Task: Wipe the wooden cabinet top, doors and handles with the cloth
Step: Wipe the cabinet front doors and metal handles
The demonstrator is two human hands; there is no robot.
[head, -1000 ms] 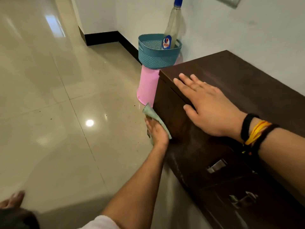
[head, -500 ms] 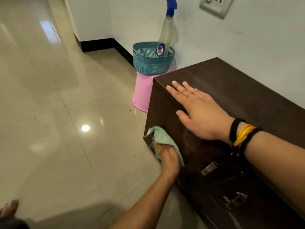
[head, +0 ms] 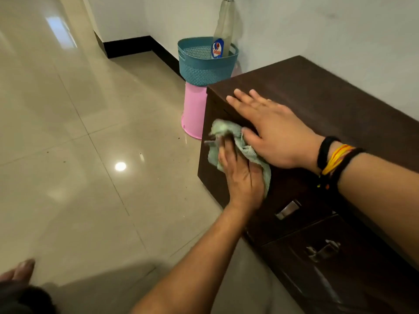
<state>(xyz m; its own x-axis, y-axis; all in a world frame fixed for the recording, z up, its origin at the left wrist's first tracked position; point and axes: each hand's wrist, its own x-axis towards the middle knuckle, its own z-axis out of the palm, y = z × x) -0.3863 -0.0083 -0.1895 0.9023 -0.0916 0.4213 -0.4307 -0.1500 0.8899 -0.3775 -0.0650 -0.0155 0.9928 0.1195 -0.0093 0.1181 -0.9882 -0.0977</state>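
A low dark wooden cabinet (head: 322, 94) stands against the white wall on the right. My left hand (head: 241, 175) presses a crumpled pale green cloth (head: 223, 130) flat against the cabinet's front door, near its far corner and just under the top edge. My right hand (head: 272, 128) lies flat on the cabinet top with fingers spread, holding nothing; several bands circle its wrist. Two metal handles (head: 288, 209) (head: 323, 250) show on the doors nearer to me.
Beyond the cabinet's far end a teal basket (head: 204, 66) sits on an upturned pink bucket (head: 195, 109), with a spray bottle (head: 223, 30) standing in the basket. Glossy tiled floor (head: 90, 155) spreads to the left. My bare foot (head: 20, 270) shows at the bottom left.
My left hand with the cloth dropped down the door, then came back up to just below the top edge. My right hand stayed flat on the top.
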